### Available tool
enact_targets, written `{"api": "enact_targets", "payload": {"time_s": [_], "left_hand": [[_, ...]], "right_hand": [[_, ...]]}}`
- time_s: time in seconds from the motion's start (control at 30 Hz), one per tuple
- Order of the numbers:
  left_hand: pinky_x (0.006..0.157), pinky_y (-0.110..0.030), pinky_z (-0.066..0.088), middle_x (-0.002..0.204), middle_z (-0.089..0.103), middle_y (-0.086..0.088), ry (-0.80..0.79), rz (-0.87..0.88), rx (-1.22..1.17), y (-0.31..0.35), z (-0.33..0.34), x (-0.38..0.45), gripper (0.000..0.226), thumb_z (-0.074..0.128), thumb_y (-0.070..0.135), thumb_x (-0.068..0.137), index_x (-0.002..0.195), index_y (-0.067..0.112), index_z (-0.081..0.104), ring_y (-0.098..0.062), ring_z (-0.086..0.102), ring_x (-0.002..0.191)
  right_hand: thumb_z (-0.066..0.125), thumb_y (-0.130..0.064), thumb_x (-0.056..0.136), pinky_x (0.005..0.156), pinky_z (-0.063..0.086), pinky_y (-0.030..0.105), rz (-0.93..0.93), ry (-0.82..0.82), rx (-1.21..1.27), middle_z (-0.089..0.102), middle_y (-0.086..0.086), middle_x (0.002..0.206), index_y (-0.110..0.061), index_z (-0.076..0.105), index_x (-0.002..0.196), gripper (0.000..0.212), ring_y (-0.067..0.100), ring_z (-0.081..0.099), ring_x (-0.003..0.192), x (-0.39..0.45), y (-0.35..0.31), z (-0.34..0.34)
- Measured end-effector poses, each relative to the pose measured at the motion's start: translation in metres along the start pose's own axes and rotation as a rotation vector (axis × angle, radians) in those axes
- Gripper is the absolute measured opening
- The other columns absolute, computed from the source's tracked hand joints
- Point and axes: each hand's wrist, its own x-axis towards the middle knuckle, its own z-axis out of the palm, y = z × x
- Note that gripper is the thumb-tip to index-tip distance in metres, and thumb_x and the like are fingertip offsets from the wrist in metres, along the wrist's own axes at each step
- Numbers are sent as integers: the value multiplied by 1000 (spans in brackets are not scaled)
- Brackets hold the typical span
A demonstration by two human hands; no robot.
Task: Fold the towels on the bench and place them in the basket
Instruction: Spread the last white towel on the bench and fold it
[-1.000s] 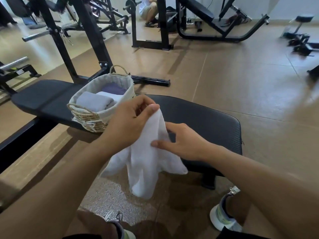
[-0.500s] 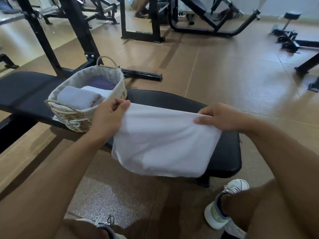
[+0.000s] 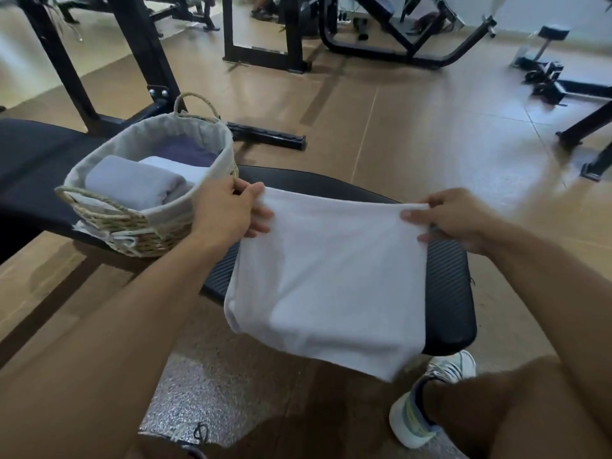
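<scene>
Over bench: white towel, bunched a second ago, now stretched flat.
Left hand: pinches left corner.
Right hand: pinches right corner.
Next: fold, then basket.

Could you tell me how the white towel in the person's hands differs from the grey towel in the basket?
The white towel is spread out, while the grey towel is folded into a compact bundle. The white towel is pinched at its top corners by the left hand and the right hand, hanging over the bench; the grey towel lies untouched inside the basket. The white one looks brighter; the grey one is duller. Both look like soft cloth.
</scene>
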Motion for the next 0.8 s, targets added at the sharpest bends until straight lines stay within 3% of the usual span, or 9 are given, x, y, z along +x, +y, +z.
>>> {"api": "enact_targets", "payload": {"time_s": [0.1,0.2,0.3,0.37,0.43,0.53,0.63,0.7,0.8], "left_hand": [[51,-30,57,89,77,-9,-12,-11,-143,2,7,6,15,57,25,104,94,13,54,-22,74,63],[80,-39,62,114,73,-8,-102,7,-138,-3,14,15,4,54,16,104,108,14,56,-23,75,92],[109,-39,47,151,50,4,-232,29,47,-12,19,18,49,52,5,102,148,17,41,-16,55,131],[105,-29,44,156,35,11,-327,42,169,-13,23,13,65,50,3,102,159,25,26,-10,40,142],[98,-29,47,160,34,3,-380,67,263,-14,28,9,67,54,6,101,158,33,28,-14,39,145],[99,-28,42,152,46,0,-376,148,574,-16,30,-2,53,63,19,99,147,32,47,-21,48,136],[95,-31,49,127,61,1,-268,160,661,-19,25,-13,33,72,26,91,122,25,64,-20,59,115],[86,-38,57,105,65,-1,-196,80,737,-16,16,-18,20,74,31,87,101,20,64,-23,65,95],[65,-46,64,80,73,-10,-284,-125,841,-14,-1,-29,28,72,36,88,86,9,66,-29,73,64]], "right_hand": [[78,-11,87,57,62,24,-99,192,205,67,5,93,-11,69,87,10,19,70,82,6,-8,8],[79,-14,88,67,63,23,-209,317,178,71,0,93,-13,75,98,11,16,73,83,17,-7,16],[75,-19,90,72,58,24,-290,364,-50,69,-10,87,-26,73,103,14,8,68,80,30,0,26],[71,-20,91,70,49,20,-330,340,-199,63,-13,84,-30,69,103,15,6,61,77,37,3,33],[66,-19,93,70,46,20,-324,340,-250,62,-14,85,-30,67,103,15,10,59,81,43,6,38],[60,-14,96,88,40,22,-280,330,-289,62,-2,122,-24,60,130,36,17,57,110,51,12,43],[64,-15,94,110,34,33,-280,208,-530,33,4,156,-24,43,150,60,24,36,140,51,17,50],[67,-18,93,116,30,39,-365,149,-678,34,3,157,-25,46,147,59,25,26,145,39,16,61],[69,-26,93,113,33,34,-525,-5,-731,52,-3,140,-29,59,133,41,18,35,137,5,13,85]]}}
